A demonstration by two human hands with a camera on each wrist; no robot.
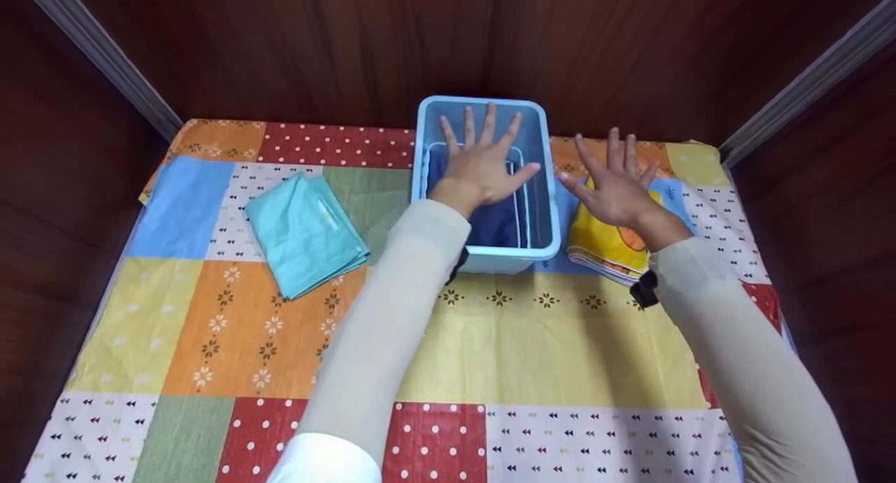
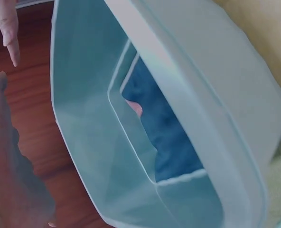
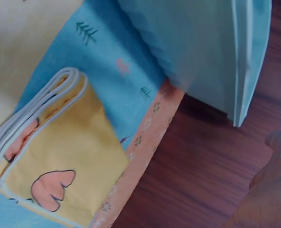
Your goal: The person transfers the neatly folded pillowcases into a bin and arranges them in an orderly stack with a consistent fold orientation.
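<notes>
A light blue plastic basket (image 1: 551, 210) stands at the back middle of the table, with a folded navy cloth (image 1: 493, 224) lying in its bottom. Over the basket my left hand (image 1: 483, 164) is spread, fingers straight and holding nothing. To the right, my right hand (image 1: 616, 192) also has its fingers spread, above a folded yellow cloth (image 1: 595, 234) with orange shapes. That cloth lies flat beside the basket, partly hidden by the hand in the head view. In the left wrist view the navy cloth (image 2: 162, 128) shows inside the basket, with a small pink patch at its edge.
A folded turquoise cloth (image 1: 304, 234) lies on the left of the table. The patchwork tablecloth (image 1: 532, 350) covers the tabletop. Dark wooden panels (image 1: 315, 49) rise behind and at both sides, close to the basket's back.
</notes>
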